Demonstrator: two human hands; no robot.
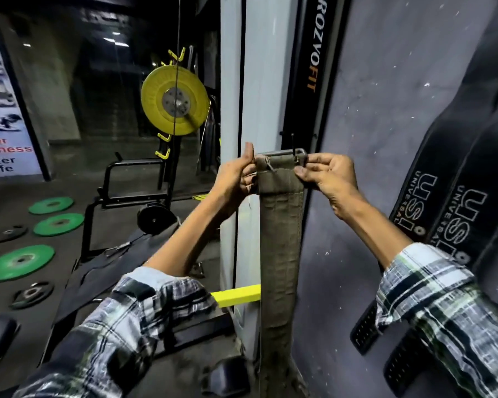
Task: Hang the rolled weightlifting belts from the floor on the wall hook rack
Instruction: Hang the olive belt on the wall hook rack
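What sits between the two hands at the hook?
In the head view, the olive canvas belt's top end with its metal buckle spans the gap; the left hand and right hand pinch its edges.

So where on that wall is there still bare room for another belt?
Bare grey wall lies between the olive belt both hands hold and the black belts hanging on the right. Around the hook it is crowded: left hand, right hand and buckle meet there.
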